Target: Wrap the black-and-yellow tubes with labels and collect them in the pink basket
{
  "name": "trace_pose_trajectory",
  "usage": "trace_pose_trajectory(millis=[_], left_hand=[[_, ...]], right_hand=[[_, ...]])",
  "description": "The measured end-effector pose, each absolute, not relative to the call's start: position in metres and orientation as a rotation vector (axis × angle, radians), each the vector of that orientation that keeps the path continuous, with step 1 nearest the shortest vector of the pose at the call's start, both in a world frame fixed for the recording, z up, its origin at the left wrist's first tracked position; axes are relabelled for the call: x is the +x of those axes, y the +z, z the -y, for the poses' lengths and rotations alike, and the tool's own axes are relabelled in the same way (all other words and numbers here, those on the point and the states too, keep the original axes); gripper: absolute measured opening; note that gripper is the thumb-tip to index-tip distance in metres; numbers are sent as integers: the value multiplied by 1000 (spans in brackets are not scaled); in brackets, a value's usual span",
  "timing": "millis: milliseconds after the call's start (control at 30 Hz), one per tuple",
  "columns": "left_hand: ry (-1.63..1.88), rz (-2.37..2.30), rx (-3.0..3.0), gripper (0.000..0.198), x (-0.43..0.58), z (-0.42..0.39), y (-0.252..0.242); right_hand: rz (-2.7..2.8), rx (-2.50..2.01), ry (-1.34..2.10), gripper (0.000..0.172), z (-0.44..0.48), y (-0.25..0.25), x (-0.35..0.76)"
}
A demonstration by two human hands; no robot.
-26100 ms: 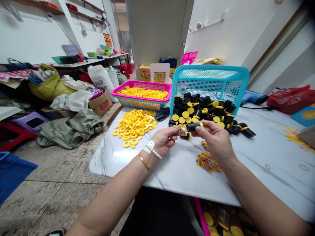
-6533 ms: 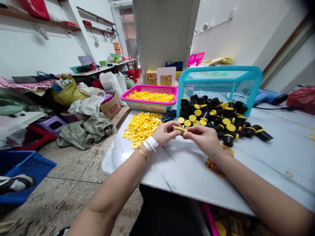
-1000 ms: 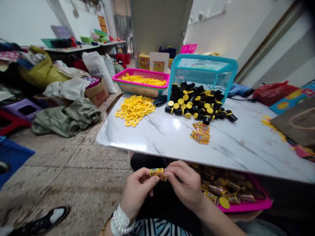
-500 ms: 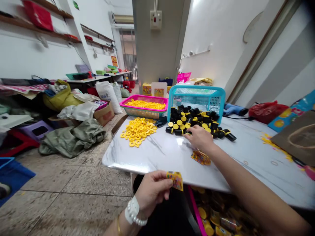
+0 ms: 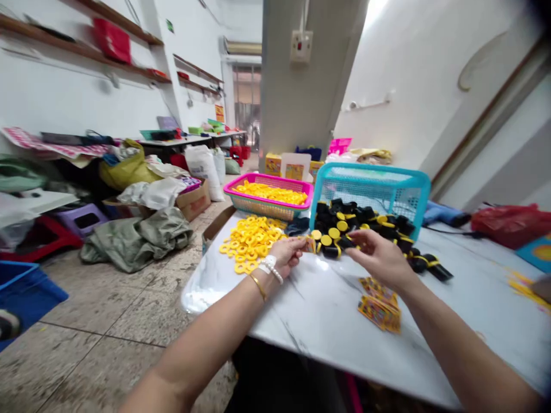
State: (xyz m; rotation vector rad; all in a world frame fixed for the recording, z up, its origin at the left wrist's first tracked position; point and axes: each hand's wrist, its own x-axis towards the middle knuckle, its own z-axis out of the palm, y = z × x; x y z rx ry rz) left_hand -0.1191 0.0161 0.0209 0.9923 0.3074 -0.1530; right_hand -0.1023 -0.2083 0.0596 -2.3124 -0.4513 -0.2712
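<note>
My left hand (image 5: 286, 255) pinches a small yellow printed card (image 5: 310, 245) over the table, just left of the black pieces. My right hand (image 5: 381, 261) is at the front of a pile of black cylinders with yellow ends (image 5: 333, 233), its thumb and fingers closed around one black cylinder (image 5: 345, 242). The pile spills from a blue basket (image 5: 370, 172) lying on its side. Below my right hand lies a stack of yellow printed cards (image 5: 379, 312). Yellow rings (image 5: 253, 236) are heaped beyond my left wrist.
Behind the ring heap stands a pink-rimmed basket (image 5: 230, 188) full of yellow pieces. A red plastic bag (image 5: 510, 226) sits at the table's right. On the floor at left are a grey-green cloth (image 5: 138, 238) and a blue bin (image 5: 32, 287).
My left hand has moved forward and up with the card, from the table's front edge to beside the black pile. My right hand stays at the pile. The view has shifted.
</note>
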Motion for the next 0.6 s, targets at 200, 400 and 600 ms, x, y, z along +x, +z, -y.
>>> trace_pose_trajectory(millis=[200,400,600], left_hand=[[-289,-247,868,1,-117,-16,19],[-351,-210,824,5,-120,-13,26],[-375,-238,845,4,-122,-9,28]], right_hand=[[392,-1620,75,36,182,41,-95],[396,-1624,51,36,184,25,-95],[479,-1762,-70,33,187,23,-97]])
